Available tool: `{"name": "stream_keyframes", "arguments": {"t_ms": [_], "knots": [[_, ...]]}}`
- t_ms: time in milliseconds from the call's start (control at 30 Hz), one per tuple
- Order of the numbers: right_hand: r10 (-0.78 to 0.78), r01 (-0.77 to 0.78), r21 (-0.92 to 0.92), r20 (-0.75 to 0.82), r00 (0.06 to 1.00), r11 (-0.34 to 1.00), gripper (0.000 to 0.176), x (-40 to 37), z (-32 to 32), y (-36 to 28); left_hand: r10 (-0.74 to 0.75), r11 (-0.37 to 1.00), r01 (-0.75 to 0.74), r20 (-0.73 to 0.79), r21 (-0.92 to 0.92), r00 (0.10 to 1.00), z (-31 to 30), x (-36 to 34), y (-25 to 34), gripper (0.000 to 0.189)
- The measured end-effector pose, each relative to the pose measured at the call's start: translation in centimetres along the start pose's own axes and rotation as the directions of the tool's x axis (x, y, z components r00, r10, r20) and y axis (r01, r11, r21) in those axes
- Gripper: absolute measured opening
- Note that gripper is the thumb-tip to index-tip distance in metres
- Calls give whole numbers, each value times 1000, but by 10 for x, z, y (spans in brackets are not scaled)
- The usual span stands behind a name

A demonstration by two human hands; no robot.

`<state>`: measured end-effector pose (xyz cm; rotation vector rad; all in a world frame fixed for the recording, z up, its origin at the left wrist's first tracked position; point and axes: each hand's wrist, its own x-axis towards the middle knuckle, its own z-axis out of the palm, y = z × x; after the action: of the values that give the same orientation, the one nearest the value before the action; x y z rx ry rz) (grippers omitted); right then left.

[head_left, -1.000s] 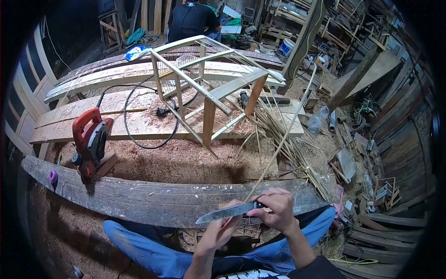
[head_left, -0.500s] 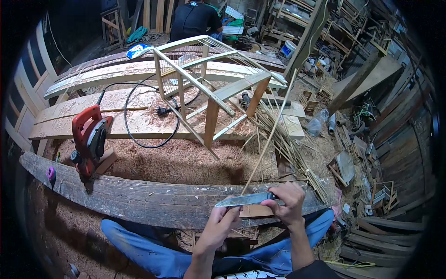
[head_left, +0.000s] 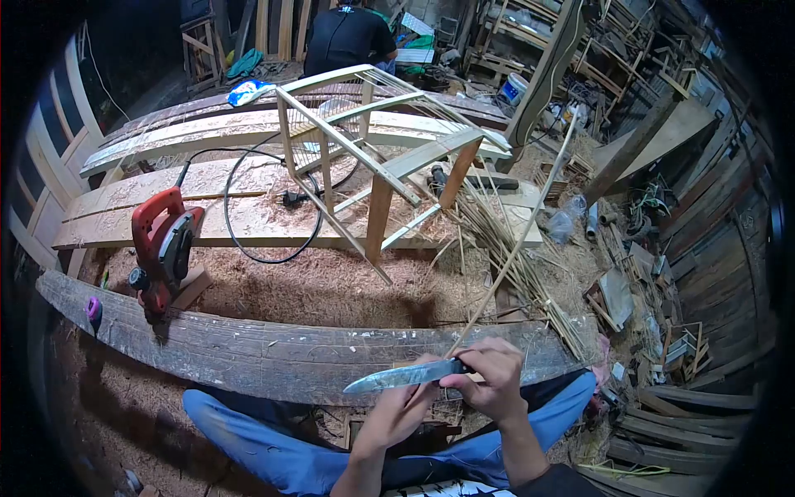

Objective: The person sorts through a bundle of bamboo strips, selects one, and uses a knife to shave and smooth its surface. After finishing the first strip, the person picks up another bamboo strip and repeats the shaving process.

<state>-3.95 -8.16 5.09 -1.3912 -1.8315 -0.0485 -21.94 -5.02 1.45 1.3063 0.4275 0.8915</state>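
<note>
Near, the right hand (head_left: 489,383) grips a knife (head_left: 397,377) against a long bamboo strip (head_left: 517,240) pinched by the left hand (head_left: 406,406).

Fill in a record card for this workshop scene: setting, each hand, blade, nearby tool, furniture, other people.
Setting: woodwork shop floor covered in wood shavings
Left hand: grips the thin strip near its lower end
Right hand: closed on the knife handle
Blade: points to the person's left, across the strip
Nearby tool: red electric planer by the weathered plank
Furniture: wooden chair frame lying on its side, loose strips beside it
Other people: person in black shirt, back turned, far end
</note>
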Motion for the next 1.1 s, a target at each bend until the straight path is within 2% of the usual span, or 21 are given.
{"name": "stream_keyframes", "arguments": {"t_ms": [67, 100, 167, 200, 267, 400, 467, 600, 667, 733, 800, 833, 867, 900, 967, 1100], "knots": [[-23, 24, -37, 14, 1000, 999, 43, 1, -2, 0, -201, 972, 201, 14, -125, 979, -1, -3, 9, 18], [-24, 24, -36, 13, 1000, 999, 43, 3, -4, -1, -201, 972, 201, 13, -123, 980, 1, -4, 10, 18], [-78, 82, -96, 37, 996, 992, 41, 8, -9, 0, -86, 983, 80, -30, -167, 996, 5, -4, 10, 17], [-77, 81, -94, 36, 996, 992, 41, 9, -10, 1, -88, 983, 82, -30, -166, 996, 5, -5, 12, 17], [-111, 114, -92, 35, 993, 989, 40, 10, -10, 5, -217, 968, 211, -27, -138, 976, 4, -4, 15, 17], [-78, 86, -128, 64, 995, 988, 41, 8, -14, 8, -276, 951, 264, -58, -162, 959, 7, -4, 15, 16], [-69, 75, -149, 43, 997, 986, 42, 5, -15, 14, -347, 905, 328, -24, -273, 938, 3, -3, 15, 15], [-37, 41, -206, 25, 999, 978, 43, -4, -20, 24, -335, 920, 300, -107, -253, 936, 9, -2, 16, 13], [-40, 40, -206, 3, 999, 978, 44, -7, -19, 28, -389, 884, 326, -141, -334, 910, 10, -2, 11, 16], [-21, 21, -229, 0, 1000, 973, 46, -9, -19, 30, -372, 880, 314, -106, -357, 922, 6, -2, 4, 17], [117, -153, -157, -220, 969, 976, 40, -24, -16, 62, -353, 876, 300, -78, -378, 932, -8, -7, 11, 20], [290, -382, -225, -354, 889, 896, 37, -27, -38, 78, -334, 873, 266, -104, -408, 937, -19, -16, 28, 22], [432, -597, -248, -491, 756, 763, 35, -30, -55, 90, -318, 871, 233, -133, -433, 939, -26, -25, 44, 24], [418, -541, -238, -418, 806, 807, 35, -36, -57, 84, -379, 881, 292, -185, -373, 907, -25, -27, 55, 25], [316, -395, -226, -319, 894, 890, 35, -44, -50, 68, -360, 887, 271, -191, -374, 913, -21, -16, 38, 24], [313, -352, -117, -263, 913, 929, 41, -39, -26, 43, -373, 856, 301, -97, -421, 923, -13, -1, 21, 23]]}}
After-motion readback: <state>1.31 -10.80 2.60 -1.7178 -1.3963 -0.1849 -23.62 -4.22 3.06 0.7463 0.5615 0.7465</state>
